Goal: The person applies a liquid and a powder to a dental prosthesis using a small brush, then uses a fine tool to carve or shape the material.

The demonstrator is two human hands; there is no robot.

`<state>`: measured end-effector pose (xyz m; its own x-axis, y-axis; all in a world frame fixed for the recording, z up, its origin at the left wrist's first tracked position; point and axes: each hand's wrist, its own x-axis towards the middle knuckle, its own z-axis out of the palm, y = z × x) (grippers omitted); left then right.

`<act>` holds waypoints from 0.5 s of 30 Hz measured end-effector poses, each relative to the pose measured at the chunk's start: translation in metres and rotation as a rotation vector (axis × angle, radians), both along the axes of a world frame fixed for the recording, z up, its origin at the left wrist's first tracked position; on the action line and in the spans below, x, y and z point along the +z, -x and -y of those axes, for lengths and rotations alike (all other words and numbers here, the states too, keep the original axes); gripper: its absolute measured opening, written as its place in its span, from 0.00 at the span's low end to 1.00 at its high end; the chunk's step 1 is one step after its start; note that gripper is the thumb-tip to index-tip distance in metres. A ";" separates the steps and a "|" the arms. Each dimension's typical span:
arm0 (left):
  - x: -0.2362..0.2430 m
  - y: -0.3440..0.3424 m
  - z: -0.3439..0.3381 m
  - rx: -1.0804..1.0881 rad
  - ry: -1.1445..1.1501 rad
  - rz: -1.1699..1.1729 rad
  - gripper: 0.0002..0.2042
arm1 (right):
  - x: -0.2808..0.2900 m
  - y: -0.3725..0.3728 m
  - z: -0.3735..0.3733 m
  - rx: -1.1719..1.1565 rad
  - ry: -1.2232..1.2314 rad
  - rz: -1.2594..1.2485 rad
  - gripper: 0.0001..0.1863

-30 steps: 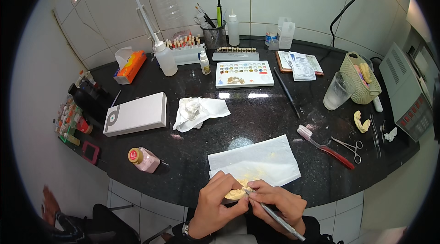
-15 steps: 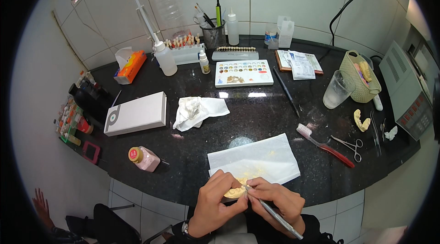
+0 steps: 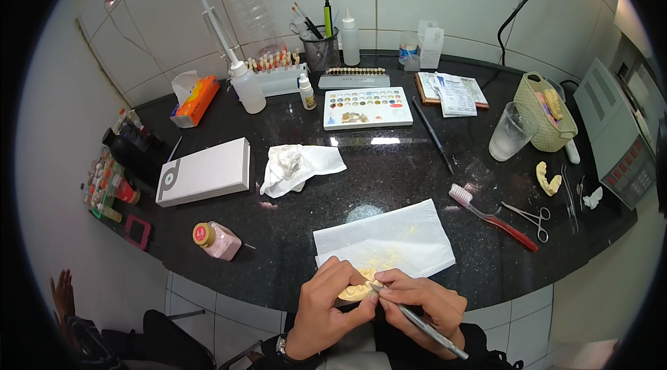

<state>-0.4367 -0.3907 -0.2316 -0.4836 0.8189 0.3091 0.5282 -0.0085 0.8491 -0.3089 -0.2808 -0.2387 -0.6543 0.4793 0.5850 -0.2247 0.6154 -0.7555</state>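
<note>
My left hand (image 3: 325, 311) is closed round a cream plaster dental cast (image 3: 354, 290) at the front edge, low in the view. My right hand (image 3: 424, 311) grips a slim metal handpiece-like tool (image 3: 434, 334), its tip against the cast between my thumbs. Yellowish dust lies on a white paper sheet (image 3: 375, 227) just beyond them. To the right rest a red-handled brush (image 3: 511, 231), scissor-like forceps (image 3: 531, 220) and another plaster cast (image 3: 547, 182). A bottle of pink material (image 3: 222, 241) stands to the left.
A white box (image 3: 203, 172), crumpled tissue (image 3: 299, 168) and paint palette (image 3: 367, 106) sit farther back, with a drinking glass (image 3: 511, 134), basket (image 3: 549, 113) and grey machine (image 3: 618, 134) rightward. Another person's hand (image 3: 62, 297) and black chair (image 3: 167, 342) are at lower left.
The back end of the metal tool in my right hand has shifted slightly rightward; my left hand has barely moved. The other person's hand at lower left has moved and turned upright.
</note>
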 end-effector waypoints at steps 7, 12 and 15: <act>-0.001 0.000 0.000 0.013 0.013 -0.013 0.10 | 0.000 0.002 0.001 0.015 -0.018 0.007 0.11; -0.001 0.000 -0.001 0.017 0.019 -0.027 0.10 | -0.003 0.003 0.000 0.007 -0.036 0.008 0.12; 0.001 -0.001 0.000 0.032 0.023 -0.015 0.10 | -0.002 0.004 0.000 0.010 -0.036 -0.003 0.12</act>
